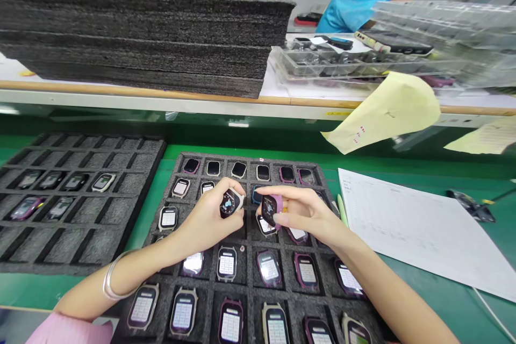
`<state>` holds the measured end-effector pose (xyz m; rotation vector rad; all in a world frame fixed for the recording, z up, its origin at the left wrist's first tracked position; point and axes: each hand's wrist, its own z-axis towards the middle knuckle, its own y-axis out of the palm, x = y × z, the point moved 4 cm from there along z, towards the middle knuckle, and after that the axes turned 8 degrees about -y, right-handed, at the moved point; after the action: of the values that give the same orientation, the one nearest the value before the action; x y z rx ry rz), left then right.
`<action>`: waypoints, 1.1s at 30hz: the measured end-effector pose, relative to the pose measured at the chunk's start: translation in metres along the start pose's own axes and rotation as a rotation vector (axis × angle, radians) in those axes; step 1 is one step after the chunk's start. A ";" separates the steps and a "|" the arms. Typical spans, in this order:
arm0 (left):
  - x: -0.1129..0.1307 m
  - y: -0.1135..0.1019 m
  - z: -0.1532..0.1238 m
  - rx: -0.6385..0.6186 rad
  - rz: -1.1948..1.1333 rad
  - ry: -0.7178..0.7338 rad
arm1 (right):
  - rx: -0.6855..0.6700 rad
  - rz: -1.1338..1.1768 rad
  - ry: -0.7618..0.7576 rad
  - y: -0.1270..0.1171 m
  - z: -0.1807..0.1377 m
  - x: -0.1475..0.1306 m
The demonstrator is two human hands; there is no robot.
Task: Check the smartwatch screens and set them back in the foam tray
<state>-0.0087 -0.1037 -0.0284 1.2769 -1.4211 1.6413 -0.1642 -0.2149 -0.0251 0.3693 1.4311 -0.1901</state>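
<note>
Between the fingers of my left hand (pixel 215 215) is a silver smartwatch without a strap (pixel 229 203), its dark screen lit with a dial. My right hand (pixel 304 207) grips a purple smartwatch (pixel 271 208) by its edges, also showing a picture on its face. Both hands are raised over a black foam tray (pixel 246 294). In its square pockets lie several strapless watches, some silver, some purple. Those in the back row have dark screens, while most nearer ones, such as a silver watch (pixel 227 264), show white menus. My forearms and hands cover some pockets.
A second foam tray (pixel 94 242) at left holds several watches. Printed sheets (pixel 427 231) and a green pen (pixel 342 209) lie at right. Stacked black foam (pixel 141 37) and clear plastic trays (pixel 334 64) stand on the shelf. A yellow note (pixel 387 110) hangs off its edge. Two people are behind.
</note>
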 end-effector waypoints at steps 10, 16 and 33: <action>-0.002 -0.001 0.002 0.026 -0.006 -0.009 | 0.026 -0.028 -0.027 -0.002 0.001 -0.001; -0.002 0.001 0.002 -0.017 0.008 0.005 | 0.024 -0.032 -0.033 -0.002 0.002 -0.001; -0.012 0.004 0.004 -0.143 -0.421 -0.214 | -0.024 0.137 0.018 0.001 0.001 0.005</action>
<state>-0.0074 -0.1072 -0.0410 1.5755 -1.2548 1.1325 -0.1623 -0.2141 -0.0299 0.4482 1.4195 -0.0585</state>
